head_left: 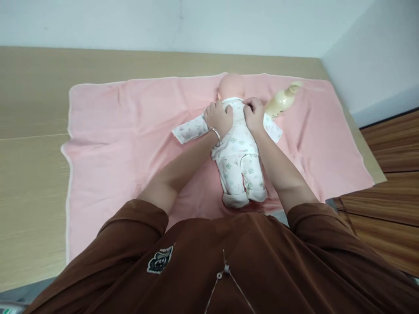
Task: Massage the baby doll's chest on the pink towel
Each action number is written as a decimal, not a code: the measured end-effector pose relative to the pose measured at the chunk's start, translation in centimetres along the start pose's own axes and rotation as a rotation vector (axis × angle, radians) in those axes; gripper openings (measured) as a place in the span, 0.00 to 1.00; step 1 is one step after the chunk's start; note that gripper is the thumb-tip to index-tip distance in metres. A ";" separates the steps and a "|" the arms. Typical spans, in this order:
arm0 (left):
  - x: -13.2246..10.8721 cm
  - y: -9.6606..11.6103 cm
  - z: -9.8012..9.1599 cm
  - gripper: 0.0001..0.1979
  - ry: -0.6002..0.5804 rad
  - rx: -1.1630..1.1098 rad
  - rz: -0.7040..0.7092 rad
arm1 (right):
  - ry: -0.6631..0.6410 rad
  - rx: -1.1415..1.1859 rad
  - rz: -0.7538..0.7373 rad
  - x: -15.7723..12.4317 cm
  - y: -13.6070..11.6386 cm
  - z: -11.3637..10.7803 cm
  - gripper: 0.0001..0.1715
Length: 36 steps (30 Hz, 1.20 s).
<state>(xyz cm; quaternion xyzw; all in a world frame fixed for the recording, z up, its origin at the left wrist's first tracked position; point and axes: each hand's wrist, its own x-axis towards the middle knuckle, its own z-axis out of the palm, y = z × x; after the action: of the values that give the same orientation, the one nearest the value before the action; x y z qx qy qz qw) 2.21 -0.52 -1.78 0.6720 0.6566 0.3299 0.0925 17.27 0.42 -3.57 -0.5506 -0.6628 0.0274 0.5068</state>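
Doll (234,141): lies lengthwise on the pink cloth (104,131), apparently face down, its head (231,86) toward the wall (137,26) and its legs toward the person.
Left hand (218,118): rests over one shoulder, grip partly closed, fingers curled and thumb reaching toward the collar (231,100); whether fabric is caught beneath cannot be told.
Right hand (254,112): sits on the other shoulder, grip nearly closed, thumb and forefinger close together beside the collar; it seems to pinch the shirt (234,135), though the contact is too small to be sure.
Shirt: could ride up or twist if both hands pull unevenly; its thin, loose fabric would be the cause.
Head: might tip or press into the cloth if too much weight comes down on the shoulders, since nothing braces it.
Bottle (282,101): stands or leans just beyond the right hand, near the doll's sleeve (272,126); an outward swing of that hand could knock it over.
Bracelet (215,134): circles the left wrist close to the shirt, so it could snag the fabric during a rub or tug.
Cloth: lies wrinkled on the wooden surface (29,96); pushing the doll might bunch it further and drag the bottle.
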 end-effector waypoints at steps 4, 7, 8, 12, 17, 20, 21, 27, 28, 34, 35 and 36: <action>0.2 -0.1 0.5 0.13 0.010 0.034 0.009 | -0.017 0.029 -0.007 0.1 0.3 0.2 0.10; 0.5 -0.3 0.6 0.13 -0.004 0.059 0.003 | -0.024 0.039 -0.015 0.2 0.5 0.6 0.10; 0.6 -0.4 0.7 0.13 -0.011 0.064 0.005 | -0.025 0.045 -0.015 0.3 0.5 0.8 0.10; 1.2 -0.8 0.7 0.14 -0.014 0.072 0.006 | -0.034 0.056 -0.031 0.5 0.4 1.1 0.08; 1.6 -1.1 1.0 0.15 -0.013 0.031 -0.023 | -0.096 0.053 -0.116 0.7 0.5 0.8 0.08; 1.7 -1.0 1.0 0.16 -0.012 -0.007 -0.039 | -0.135 0.050 -0.156 0.8 0.6 0.6 0.09; 1.8 -0.9 0.9 0.16 -0.018 -0.011 -0.043 | -0.143 0.050 -0.161 0.8 0.6 0.5 0.09; 1.5 -0.2 0.1 0.16 -0.059 0.017 -0.059 | -0.142 0.046 -0.146 0.8 0.4 0.5 0.10; 1.4 -0.1 0.0 0.16 -0.059 0.021 -0.059 | -0.139 0.045 -0.142 0.8 0.4 0.5 0.10; 1.1 0.2 -0.1 0.15 -0.041 0.031 -0.038 | -0.121 0.034 -0.133 0.8 0.5 -0.2 0.11; 0.9 0.3 -0.1 0.15 -0.040 0.030 -0.030 | -0.118 0.030 -0.131 0.7 0.5 -0.4 0.11; 0.8 0.3 -0.1 0.15 -0.039 0.029 -0.023 | -0.115 0.025 -0.129 0.6 0.4 -0.6 0.11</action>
<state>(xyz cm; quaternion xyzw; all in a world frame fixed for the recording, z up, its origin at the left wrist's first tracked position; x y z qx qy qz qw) 2.39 0.18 -1.30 0.6718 0.6671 0.3063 0.0994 18.07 0.68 -3.16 -0.4980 -0.7244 0.0348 0.4754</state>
